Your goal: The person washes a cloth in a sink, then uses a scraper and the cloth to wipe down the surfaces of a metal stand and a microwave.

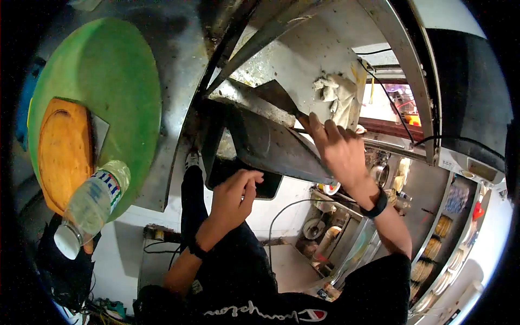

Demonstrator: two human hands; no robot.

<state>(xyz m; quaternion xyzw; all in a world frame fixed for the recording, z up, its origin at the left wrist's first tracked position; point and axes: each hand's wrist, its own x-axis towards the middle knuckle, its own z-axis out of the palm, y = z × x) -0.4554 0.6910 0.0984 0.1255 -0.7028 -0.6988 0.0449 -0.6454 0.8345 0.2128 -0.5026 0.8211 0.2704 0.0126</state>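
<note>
The right grip [340, 151] is closed around the handle end of a metal scraper [276, 96], whose broad, dark blade reaches ahead and to the left of those knuckles, over a sloping metal panel [271, 142]. I'd judge the scraper light and stiff, hard to damage, though its grimy look suggests a greasy, slippery hold; the handle, well back from the blade's edge, seems the right place to take it. The left grip [235, 197], near the black bin [269, 187], is loosely curled; I cannot tell whether anything is inside. A soiled cloth [338, 97] lies just beyond the right grip.
</note>
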